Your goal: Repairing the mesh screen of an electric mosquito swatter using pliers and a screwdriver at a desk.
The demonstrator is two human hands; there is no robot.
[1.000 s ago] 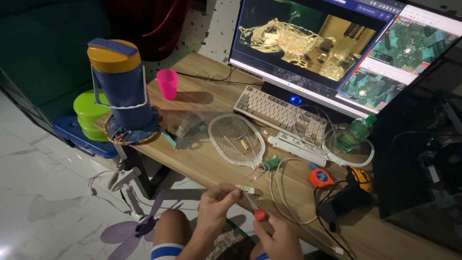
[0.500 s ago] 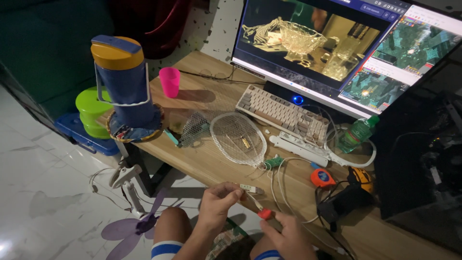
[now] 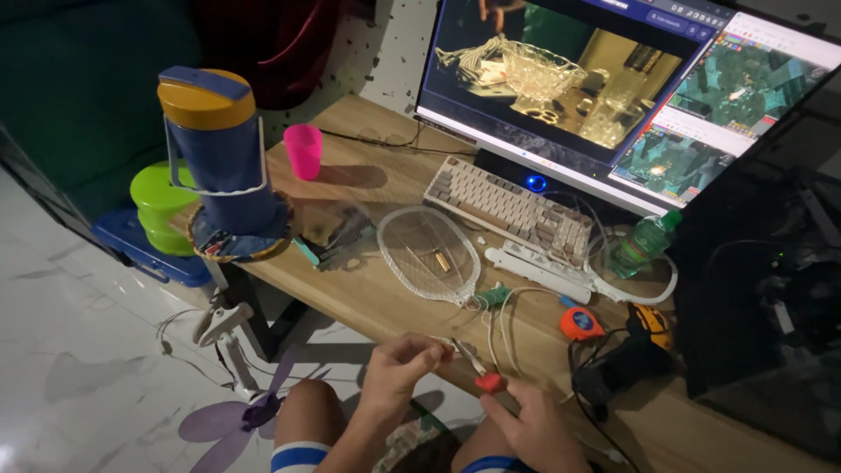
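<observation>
Red plastic caps the small tool [image 3: 488,382] pinched in the right hand [image 3: 534,429] at the wooden desk's [image 3: 385,298] near edge. The left hand [image 3: 399,372], at nine o'clock of it, closes its fingertips on the thin metal shaft [image 3: 466,355]. It looks light, stiff and slim, best held by the handle.
</observation>
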